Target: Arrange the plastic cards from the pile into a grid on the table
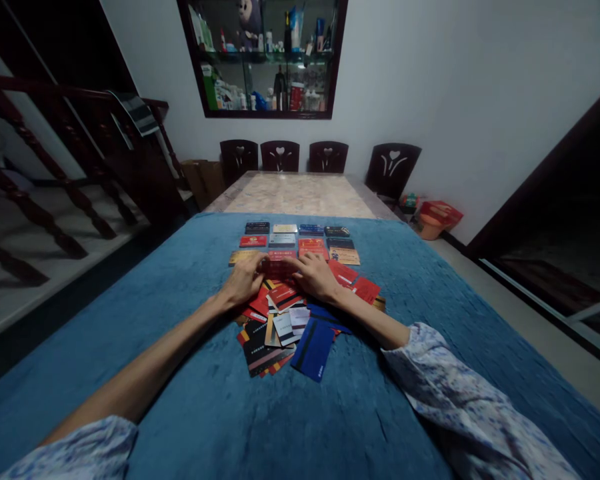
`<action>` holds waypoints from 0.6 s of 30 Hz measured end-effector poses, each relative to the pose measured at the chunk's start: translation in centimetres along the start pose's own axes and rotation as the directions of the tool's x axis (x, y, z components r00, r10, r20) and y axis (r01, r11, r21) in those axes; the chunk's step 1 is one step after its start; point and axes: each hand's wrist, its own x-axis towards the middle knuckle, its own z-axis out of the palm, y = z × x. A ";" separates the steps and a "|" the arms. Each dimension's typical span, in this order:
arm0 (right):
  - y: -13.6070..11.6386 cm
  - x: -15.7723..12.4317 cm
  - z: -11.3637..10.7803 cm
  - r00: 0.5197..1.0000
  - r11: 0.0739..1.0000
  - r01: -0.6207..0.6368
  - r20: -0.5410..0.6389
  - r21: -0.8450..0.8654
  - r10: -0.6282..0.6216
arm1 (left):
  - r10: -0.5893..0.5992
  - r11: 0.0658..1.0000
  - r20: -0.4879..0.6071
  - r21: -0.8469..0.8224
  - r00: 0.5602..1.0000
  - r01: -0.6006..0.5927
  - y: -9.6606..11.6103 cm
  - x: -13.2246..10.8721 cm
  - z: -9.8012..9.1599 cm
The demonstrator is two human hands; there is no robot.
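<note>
Between my two hands stands a stack of red cards (pixel 280 268), gripped at its sides. The fingers of my left hand (pixel 245 277) close on its left edge, and those of my right hand (pixel 316 273) on its right edge. Below my hands spreads a loose heap of cards: a blue card (pixel 313 350) in front, a black card (pixel 265 350) at the left, white cards (pixel 284 330) in the middle. Red cards (pixel 365 289) lie right of my right wrist. Beyond my hands, card piles sit in rows, among them a red-orange pile (pixel 313 249) and a silver pile (pixel 283 240).
A blue cloth (pixel 180 373) covers the near part of the table, whose marble-patterned top (pixel 300 190) shows beyond. Dark chairs (pixel 280 155) stand at the far end. A wooden railing (pixel 55 153) runs at the left, and an orange bucket (pixel 430 227) is on the floor at right.
</note>
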 end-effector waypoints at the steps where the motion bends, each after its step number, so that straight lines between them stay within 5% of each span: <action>1: 0.0 0.0 -0.1 1.000 1.000 0.000 0.008 -0.007 0.000 | -0.001 1.000 0.000 0.007 1.000 0.001 0.0 0.0 0.0; 18: 0.5 1.3 -2.1 0.988 1.000 -0.008 0.152 0.001 0.007 | -0.083 0.995 0.086 0.067 0.993 0.077 0.9 0.9 -1.0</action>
